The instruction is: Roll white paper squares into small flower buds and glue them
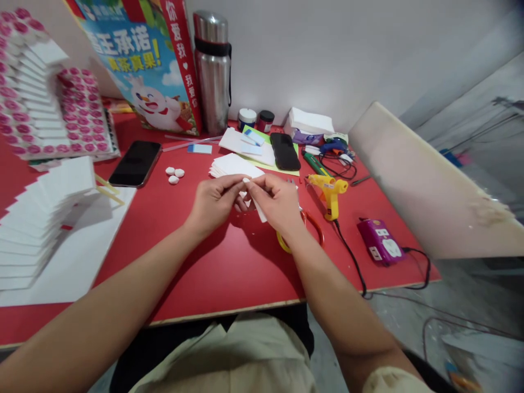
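Above the middle of the red table [213, 267], my left hand [215, 199] and my right hand [276, 202] meet fingertip to fingertip. Both pinch a small white paper strip [258, 210], whose lower end sticks out below my right fingers. A stack of white paper pieces [233, 164] lies just behind my hands. Scissors with orange and yellow handles [313, 226] lie under my right wrist, mostly hidden.
A yellow glue gun [331, 191] and a purple device [380, 241] lie at the right with cables. Two black phones [136, 162] [284, 151], three white discs [174, 174], a steel flask [213, 71], a printed box [143, 60], and stacked white and pink-dotted cards [45, 103] stand around.
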{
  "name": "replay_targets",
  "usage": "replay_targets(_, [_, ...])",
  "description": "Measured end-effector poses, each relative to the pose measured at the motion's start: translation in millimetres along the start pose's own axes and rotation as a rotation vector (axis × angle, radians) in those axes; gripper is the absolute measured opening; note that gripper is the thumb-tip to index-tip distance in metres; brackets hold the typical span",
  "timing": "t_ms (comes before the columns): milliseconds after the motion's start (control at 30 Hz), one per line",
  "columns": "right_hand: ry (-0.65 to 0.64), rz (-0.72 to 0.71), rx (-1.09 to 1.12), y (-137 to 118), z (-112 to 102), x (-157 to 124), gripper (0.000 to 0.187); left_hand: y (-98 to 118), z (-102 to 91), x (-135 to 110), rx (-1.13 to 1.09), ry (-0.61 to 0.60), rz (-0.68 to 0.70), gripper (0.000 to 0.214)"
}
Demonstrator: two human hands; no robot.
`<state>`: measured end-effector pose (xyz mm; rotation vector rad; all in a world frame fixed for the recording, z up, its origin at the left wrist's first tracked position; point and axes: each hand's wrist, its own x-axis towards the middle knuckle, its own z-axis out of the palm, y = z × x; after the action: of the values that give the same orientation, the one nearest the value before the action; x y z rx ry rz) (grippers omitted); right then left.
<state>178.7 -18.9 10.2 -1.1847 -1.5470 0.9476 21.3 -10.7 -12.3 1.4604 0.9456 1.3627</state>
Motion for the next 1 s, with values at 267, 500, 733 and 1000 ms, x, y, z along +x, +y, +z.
replay_targets(267, [-0.455, 0.663, 0.797, -3.2, -19.3, 16.9, 0.037, 5.1, -13.3, 5.3, 0.185, -0.004, 0.107, 0.020])
replay_targets(500, [-0.529, 0.540, 0.897, 0.8, -14.9, 11.3, 0.019, 11.0, -9.3, 4.2, 0.083, -0.070, 0.036, 0.020])
replay_targets(733, [-0.344, 0.387, 0.624, -1.1, -7.1, 5.6, 0.026, 11.0, -8.5, 3.8, 0.050, -0.048, -0.003, 0.019])
replay_targets(1000, [-0.013, 0.052, 0.018, -0.7, 0.6, 1.3, 0.027, 11.0, -5.1, 2.0, 0.068, 0.019, -0.003, 0.017])
